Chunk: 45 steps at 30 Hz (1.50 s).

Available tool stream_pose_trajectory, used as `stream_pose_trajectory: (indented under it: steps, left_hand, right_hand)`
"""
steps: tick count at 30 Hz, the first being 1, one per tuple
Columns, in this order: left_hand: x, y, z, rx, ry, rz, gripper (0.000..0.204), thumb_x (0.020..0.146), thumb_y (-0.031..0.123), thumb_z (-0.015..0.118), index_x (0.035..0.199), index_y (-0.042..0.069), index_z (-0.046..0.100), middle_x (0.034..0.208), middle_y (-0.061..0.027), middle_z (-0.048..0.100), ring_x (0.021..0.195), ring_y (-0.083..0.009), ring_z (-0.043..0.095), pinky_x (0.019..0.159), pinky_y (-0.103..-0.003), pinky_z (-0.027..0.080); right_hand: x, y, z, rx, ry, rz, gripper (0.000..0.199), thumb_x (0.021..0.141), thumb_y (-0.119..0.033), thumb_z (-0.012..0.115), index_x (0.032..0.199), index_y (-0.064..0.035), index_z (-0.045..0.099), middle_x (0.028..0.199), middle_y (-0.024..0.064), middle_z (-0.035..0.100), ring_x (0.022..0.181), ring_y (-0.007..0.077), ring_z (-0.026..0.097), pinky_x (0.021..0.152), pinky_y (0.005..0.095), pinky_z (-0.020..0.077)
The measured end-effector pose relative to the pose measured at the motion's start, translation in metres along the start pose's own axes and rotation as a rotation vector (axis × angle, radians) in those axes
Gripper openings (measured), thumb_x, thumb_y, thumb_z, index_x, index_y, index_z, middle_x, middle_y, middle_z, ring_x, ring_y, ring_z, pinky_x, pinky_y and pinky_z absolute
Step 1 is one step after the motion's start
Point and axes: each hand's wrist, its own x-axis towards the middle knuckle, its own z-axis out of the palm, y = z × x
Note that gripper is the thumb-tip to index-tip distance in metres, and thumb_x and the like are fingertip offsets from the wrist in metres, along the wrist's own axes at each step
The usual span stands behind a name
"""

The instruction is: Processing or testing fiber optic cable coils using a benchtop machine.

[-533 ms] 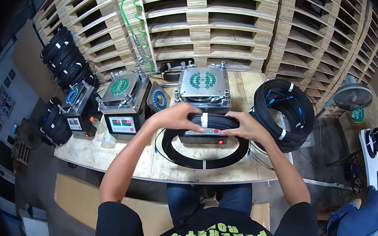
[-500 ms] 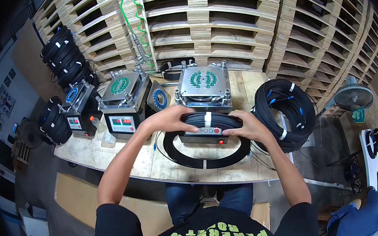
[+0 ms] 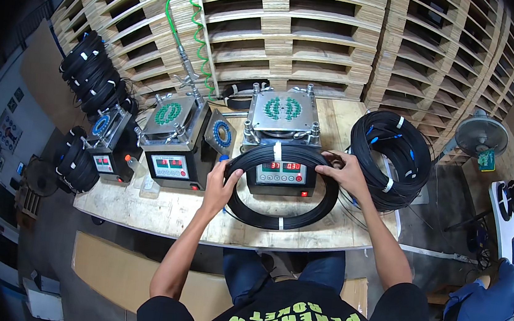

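Note:
A black cable coil (image 3: 280, 223), bound with white ties at top and bottom, stands in front of the middle polishing machine (image 3: 283, 110). My left hand (image 3: 221, 188) grips its left side, thumb on the inner edge. On the upper right of the ring, my right hand (image 3: 345, 174) is closed round the cable with bent fingers. Through the coil's opening shows the machine's lit control panel (image 3: 280, 173) with red digits and buttons. The machine's metal top plate carries a ring of green connectors. A blue-capped thing (image 3: 224, 158) peeks out beside my left fingers.
Two similar machines, one nearer (image 3: 172, 143) and one farther left (image 3: 109, 140), share the wooden table (image 3: 201, 223). A thick stack of black coils (image 3: 387, 160) sits to the right. Wooden pallets (image 3: 305, 41) rise behind. At far right are a fan (image 3: 481, 135) and a person in blue (image 3: 483, 303).
My hands have moved from the top of the coil down to its sides, the left one outward and lower. The coil's upper part has dropped slightly, uncovering more of the control panel.

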Motion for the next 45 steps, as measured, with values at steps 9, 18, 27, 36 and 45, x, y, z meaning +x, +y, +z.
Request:
stream_pose_trajectory:
  steps: [9, 18, 27, 36, 45]
  left_hand:
    - [0.077, 0.031, -0.025, -0.052, 0.118, 0.074, 0.033, 0.1, 0.026, 0.064, 0.12, 0.0, 0.062, 0.075, -0.012, 0.061, 0.067, -0.0172, 0.055, 0.064, -0.033, 0.045]
    - [0.132, -0.02, -0.005, -0.119, 0.081, 0.107, 0.037, 0.101, 0.029, 0.063, 0.121, -0.002, 0.063, 0.09, -0.0122, 0.066, 0.081, -0.0169, 0.059, 0.077, -0.032, 0.049]
    - [0.125, -0.039, 0.004, -0.075, 0.092, 0.108, 0.034, 0.104, 0.026, 0.058, 0.123, -0.001, 0.068, 0.096, -0.0167, 0.071, 0.086, -0.0226, 0.067, 0.081, -0.032, 0.051]
    - [0.097, 0.006, -0.039, -0.57, 0.011, -0.327, 0.03, 0.101, 0.015, 0.063, 0.129, 0.002, 0.063, 0.074, 0.0031, 0.056, 0.06, -0.0055, 0.051, 0.055, -0.022, 0.041]
    - [0.109, 0.067, -0.045, -1.28, 0.033, -0.167, 0.036, 0.102, 0.013, 0.06, 0.136, 0.001, 0.055, 0.125, -0.0157, 0.069, 0.108, -0.0213, 0.069, 0.093, -0.033, 0.057]
  right_hand:
    - [0.06, -0.037, -0.018, -0.027, 0.12, -0.087, 0.042, 0.084, -0.023, 0.083, 0.115, 0.0038, 0.072, 0.087, 0.0015, 0.07, 0.078, 0.0059, 0.059, 0.073, 0.0217, 0.0486]
    - [0.139, -0.003, -0.034, -0.045, 0.02, -0.116, 0.058, 0.087, -0.041, 0.081, 0.118, 0.0064, 0.071, 0.09, 0.0081, 0.074, 0.083, 0.0089, 0.065, 0.077, 0.0252, 0.0526]
    - [0.134, 0.027, -0.045, -0.124, -0.062, 0.001, 0.048, 0.095, -0.036, 0.073, 0.126, 0.0005, 0.069, 0.077, 0.0028, 0.061, 0.053, 0.0055, 0.049, 0.042, 0.0254, 0.0363]
    - [0.031, 0.014, -0.049, 0.312, 0.248, 0.022, 0.045, 0.1, -0.012, 0.062, 0.141, -0.006, 0.046, 0.076, 0.0028, 0.055, 0.057, 0.0076, 0.053, 0.045, 0.0239, 0.0427]
    - [-0.004, -0.049, -0.058, 0.69, 0.045, -0.168, 0.038, 0.102, -0.019, 0.056, 0.131, 0.0054, 0.056, 0.114, 0.0175, 0.068, 0.1, 0.0207, 0.068, 0.087, 0.0318, 0.0538]
